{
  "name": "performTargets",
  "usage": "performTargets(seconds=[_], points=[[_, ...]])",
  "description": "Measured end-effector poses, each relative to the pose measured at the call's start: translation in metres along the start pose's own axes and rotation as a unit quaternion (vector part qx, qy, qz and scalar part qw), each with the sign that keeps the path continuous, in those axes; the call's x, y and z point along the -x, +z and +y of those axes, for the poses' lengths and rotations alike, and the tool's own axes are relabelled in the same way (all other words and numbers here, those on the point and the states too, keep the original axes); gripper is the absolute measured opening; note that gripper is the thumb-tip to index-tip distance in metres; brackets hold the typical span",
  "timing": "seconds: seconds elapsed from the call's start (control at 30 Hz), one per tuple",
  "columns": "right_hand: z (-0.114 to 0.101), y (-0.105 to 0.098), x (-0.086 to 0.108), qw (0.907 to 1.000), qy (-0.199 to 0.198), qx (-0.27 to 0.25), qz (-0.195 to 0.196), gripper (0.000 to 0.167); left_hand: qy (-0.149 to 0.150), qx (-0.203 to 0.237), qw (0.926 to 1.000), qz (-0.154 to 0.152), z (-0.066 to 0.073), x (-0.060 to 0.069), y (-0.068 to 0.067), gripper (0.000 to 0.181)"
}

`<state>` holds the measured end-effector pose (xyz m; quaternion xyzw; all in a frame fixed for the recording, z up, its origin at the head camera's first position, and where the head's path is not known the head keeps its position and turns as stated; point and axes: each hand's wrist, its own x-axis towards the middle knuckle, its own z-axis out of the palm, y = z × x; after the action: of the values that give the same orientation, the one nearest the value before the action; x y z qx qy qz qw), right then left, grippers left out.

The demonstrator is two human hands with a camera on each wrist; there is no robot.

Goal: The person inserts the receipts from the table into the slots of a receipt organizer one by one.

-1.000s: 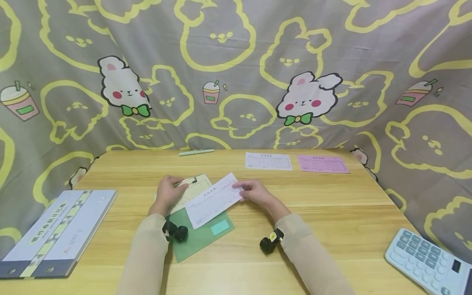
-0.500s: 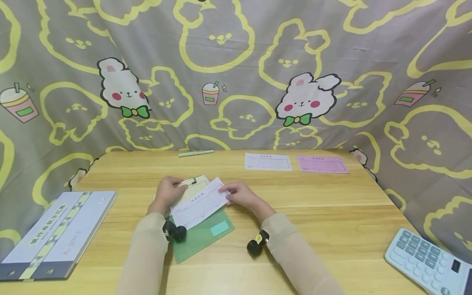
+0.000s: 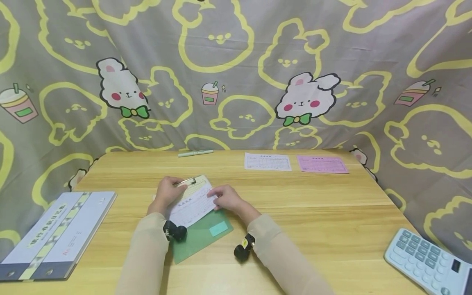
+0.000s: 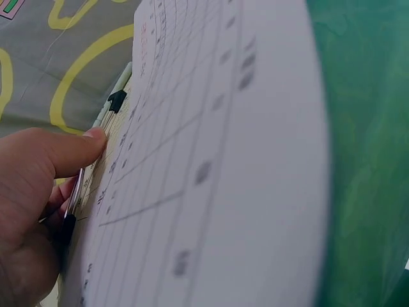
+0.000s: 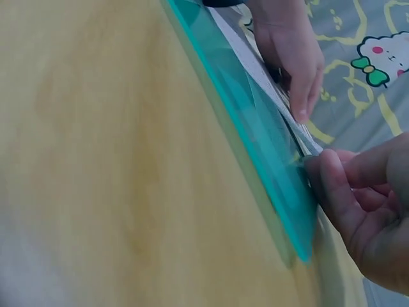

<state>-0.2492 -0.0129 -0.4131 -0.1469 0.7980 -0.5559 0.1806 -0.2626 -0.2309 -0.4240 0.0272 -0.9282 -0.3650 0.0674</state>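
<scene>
A green clipboard (image 3: 200, 237) lies tilted on the table with yellowish printed paper (image 3: 197, 185) under its metal clip (image 3: 187, 182). My left hand (image 3: 167, 194) grips the clipboard at the clip, thumb on top, as the left wrist view also shows with the hand (image 4: 38, 185) at the left edge. Between the thumb and fingers of my right hand (image 3: 230, 200) is the right edge of a white printed slip (image 3: 191, 209), which lies over the yellowish paper and part of the green board. In the right wrist view the right hand (image 5: 367, 204) pinches the slip's edge close above the board (image 5: 255, 134).
A pen (image 3: 195, 153) lies at the table's back edge. Further right are a white slip (image 3: 267, 162) and a pink slip (image 3: 322, 164). A thick binder (image 3: 62, 233) lies at the left, a calculator (image 3: 427, 260) at the front right. Patterned cloth hangs behind.
My right hand has moved left, carrying the white slip from over the board's right part to just below the clip. My left hand has stayed at the clip.
</scene>
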Motion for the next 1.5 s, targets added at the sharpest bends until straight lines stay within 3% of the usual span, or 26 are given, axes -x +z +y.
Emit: performTargets(seconds=[0.33, 0.57, 0.7, 0.8, 0.93, 1.2, 1.5], points=[[-0.005, 0.014, -0.005, 0.9984, 0.011, -0.002, 0.056, 0.033, -0.008, 0.005, 0.9999, 0.006, -0.001, 0.000, 0.003, 0.030], [-0.007, 0.019, -0.009, 0.9959, 0.017, 0.027, 0.085, 0.033, 0.006, 0.012, 0.9992, 0.038, 0.000, 0.002, 0.006, 0.027], [-0.005, 0.019, -0.012, 0.9955, 0.017, 0.017, 0.091, 0.032, 0.009, 0.014, 0.9984, 0.053, 0.001, 0.003, 0.009, 0.029], [0.001, 0.018, -0.013, 0.9965, -0.001, -0.020, 0.081, 0.030, 0.002, 0.011, 0.9984, 0.055, 0.001, 0.004, 0.010, 0.031], [0.010, 0.013, -0.010, 0.9968, -0.032, -0.065, 0.036, 0.032, -0.009, 0.006, 0.9987, 0.050, -0.001, 0.005, 0.011, 0.033], [0.009, 0.006, 0.002, 0.9962, -0.070, -0.047, -0.021, 0.034, -0.011, 0.000, 0.9991, 0.042, -0.002, 0.005, 0.009, 0.036], [0.007, 0.013, 0.001, 0.9958, -0.091, -0.010, -0.002, 0.023, 0.002, 0.015, 0.9992, 0.036, -0.003, 0.004, 0.009, 0.037]])
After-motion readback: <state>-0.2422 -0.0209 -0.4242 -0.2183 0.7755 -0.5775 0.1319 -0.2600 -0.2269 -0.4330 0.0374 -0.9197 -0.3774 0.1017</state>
